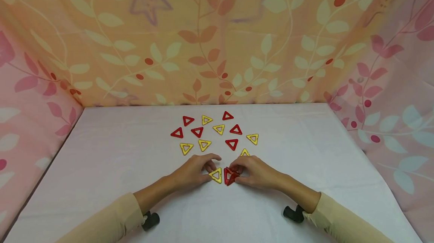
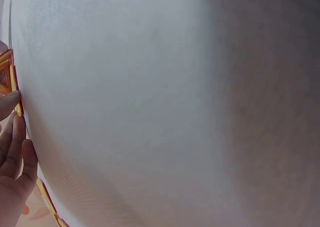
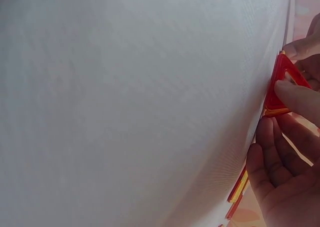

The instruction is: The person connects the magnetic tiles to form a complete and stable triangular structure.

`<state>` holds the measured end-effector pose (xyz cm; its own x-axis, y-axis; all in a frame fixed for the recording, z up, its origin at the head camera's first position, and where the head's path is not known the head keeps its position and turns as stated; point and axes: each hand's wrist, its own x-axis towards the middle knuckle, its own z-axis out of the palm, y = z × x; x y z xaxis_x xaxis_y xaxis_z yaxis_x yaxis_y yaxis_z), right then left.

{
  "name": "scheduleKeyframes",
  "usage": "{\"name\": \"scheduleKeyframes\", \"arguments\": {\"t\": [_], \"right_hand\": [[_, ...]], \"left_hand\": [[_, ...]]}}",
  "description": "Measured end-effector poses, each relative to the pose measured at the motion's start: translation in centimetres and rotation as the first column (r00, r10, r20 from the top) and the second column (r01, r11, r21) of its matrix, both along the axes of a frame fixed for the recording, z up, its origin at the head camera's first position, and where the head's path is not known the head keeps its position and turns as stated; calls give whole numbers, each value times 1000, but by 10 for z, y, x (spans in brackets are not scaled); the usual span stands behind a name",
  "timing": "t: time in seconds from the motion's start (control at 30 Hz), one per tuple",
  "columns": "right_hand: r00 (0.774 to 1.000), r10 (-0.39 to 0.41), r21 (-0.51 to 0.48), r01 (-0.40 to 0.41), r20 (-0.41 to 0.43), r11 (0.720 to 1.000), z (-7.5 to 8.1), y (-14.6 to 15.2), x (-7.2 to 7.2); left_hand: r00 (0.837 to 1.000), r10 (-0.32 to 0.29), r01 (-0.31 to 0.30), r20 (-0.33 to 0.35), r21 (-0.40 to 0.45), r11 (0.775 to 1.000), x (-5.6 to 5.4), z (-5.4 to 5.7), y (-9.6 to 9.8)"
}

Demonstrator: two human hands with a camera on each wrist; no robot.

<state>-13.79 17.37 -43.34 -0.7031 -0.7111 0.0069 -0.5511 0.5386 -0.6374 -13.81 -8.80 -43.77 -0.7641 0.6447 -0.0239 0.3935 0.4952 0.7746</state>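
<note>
Near the front middle of the cloth, my left hand (image 1: 196, 168) holds the left corner of a yellow triangle tile (image 1: 220, 175) between thumb and fingers. Just right of it, my right hand (image 1: 256, 172) pinches a red triangle tile (image 1: 233, 178), which overlaps another red edge; whether that is a second tile is hard to tell. A narrow gap separates yellow from red in the head view. In the right wrist view the red tile (image 3: 274, 97) stands tilted up, with the thumb (image 3: 302, 98) against its face. The left wrist view catches the left hand (image 2: 15, 172) only at its edge.
Beyond the hands lie several loose red tiles (image 1: 231, 144) and yellow tiles (image 1: 204, 145), all with hollow centres. One yellow tile (image 1: 245, 152) is partly hidden behind the right hand. A white cloth (image 1: 101, 152) covers the table, with patterned fabric walls (image 1: 203, 39) around it.
</note>
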Motion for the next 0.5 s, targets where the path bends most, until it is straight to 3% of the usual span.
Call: {"name": "scheduleKeyframes", "arguments": {"t": [0.5], "right_hand": [[1000, -6, 11, 6, -1, 1000, 2, 0, 0]], "left_hand": [[1000, 2, -2, 9, -13, 1000, 0, 1, 1]]}}
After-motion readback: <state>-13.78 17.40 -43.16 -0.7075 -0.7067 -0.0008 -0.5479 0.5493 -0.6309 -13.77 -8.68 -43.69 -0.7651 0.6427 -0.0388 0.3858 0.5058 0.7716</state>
